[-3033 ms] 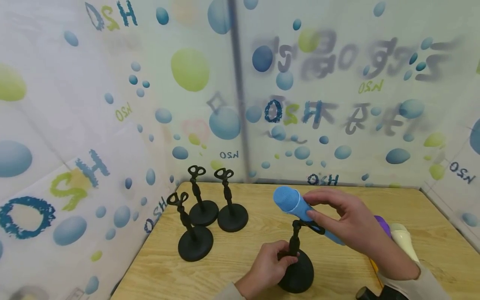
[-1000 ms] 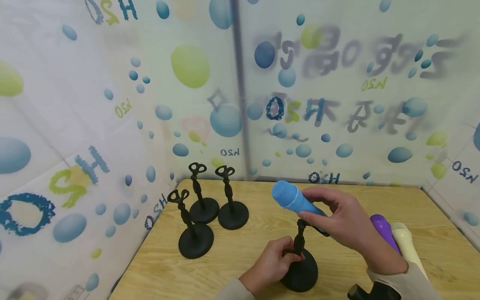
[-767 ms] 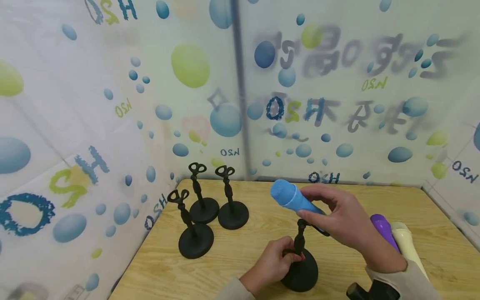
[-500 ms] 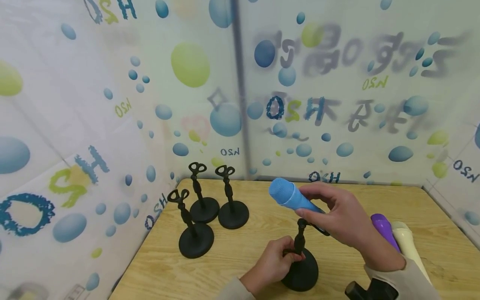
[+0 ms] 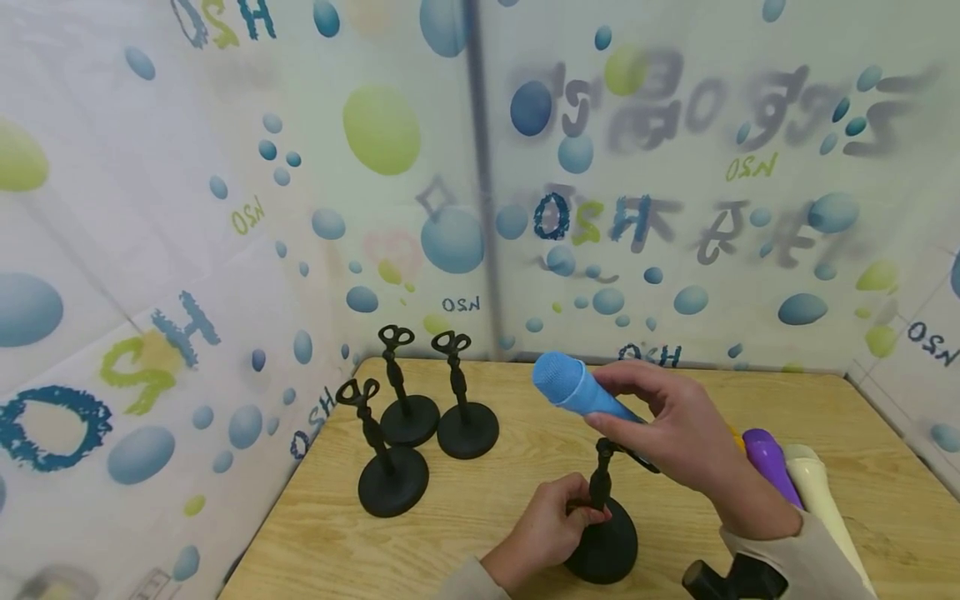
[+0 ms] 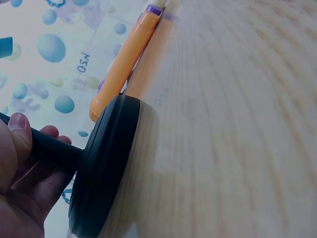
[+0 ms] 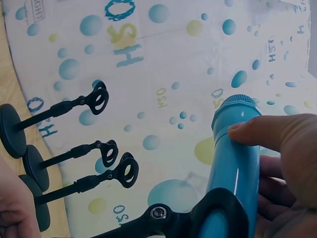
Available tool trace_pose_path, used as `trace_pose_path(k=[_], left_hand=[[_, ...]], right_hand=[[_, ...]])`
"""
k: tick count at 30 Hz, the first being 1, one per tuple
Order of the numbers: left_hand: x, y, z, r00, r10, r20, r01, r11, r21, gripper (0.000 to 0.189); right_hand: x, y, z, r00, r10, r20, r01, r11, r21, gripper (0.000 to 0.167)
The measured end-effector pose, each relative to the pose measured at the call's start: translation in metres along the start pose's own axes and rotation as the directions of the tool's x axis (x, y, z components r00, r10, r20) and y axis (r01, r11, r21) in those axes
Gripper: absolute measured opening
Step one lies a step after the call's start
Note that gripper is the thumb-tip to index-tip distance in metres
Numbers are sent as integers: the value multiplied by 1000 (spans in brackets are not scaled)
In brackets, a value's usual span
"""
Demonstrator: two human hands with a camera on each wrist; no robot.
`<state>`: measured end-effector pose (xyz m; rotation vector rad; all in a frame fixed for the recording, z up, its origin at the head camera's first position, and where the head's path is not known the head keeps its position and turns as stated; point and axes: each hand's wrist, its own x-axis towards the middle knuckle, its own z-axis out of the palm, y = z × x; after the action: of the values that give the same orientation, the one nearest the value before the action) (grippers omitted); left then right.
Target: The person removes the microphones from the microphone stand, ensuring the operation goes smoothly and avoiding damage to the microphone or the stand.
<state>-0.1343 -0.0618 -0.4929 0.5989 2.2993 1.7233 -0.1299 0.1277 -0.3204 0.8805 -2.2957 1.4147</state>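
Note:
My right hand [image 5: 678,429] grips a blue microphone [image 5: 577,387] near its head, thumb on one side and fingers on the other. In the right wrist view the microphone's body [image 7: 233,168] passes through the black clip [image 7: 223,208] of a desk stand. That stand [image 5: 603,542] rests on the table under the microphone. My left hand [image 5: 543,525] pinches its pole just above the round base. The left wrist view shows the thumb and fingers around the pole [image 6: 54,148], with the base [image 6: 106,163] standing on the wood.
Three black microphone stands [image 5: 393,482] with bare clips stand at the left of the table [image 5: 465,533]. On the right lie a purple microphone [image 5: 771,467], a cream one [image 5: 821,492] and an orange one [image 6: 126,62]. Patterned curtains [image 5: 375,233] enclose the back and sides.
My right hand and the blue microphone have shifted slightly up and left, the microphone's head sliding further out past the stand's clip. My left hand keeps its hold on the pole.

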Motion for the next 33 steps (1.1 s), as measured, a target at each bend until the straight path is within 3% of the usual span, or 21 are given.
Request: trace_pose_path(k=[18, 33], left_hand=[[0, -1, 0, 1000, 6, 0, -6, 1000, -15, 12], [0, -2, 0, 1000, -8, 0, 7, 1000, -21, 11]], right_hand=[[8, -6, 5, 999, 43, -14, -43, 998, -42, 30], [15, -9, 7, 1000, 24, -8, -24, 1000, -13, 31]])
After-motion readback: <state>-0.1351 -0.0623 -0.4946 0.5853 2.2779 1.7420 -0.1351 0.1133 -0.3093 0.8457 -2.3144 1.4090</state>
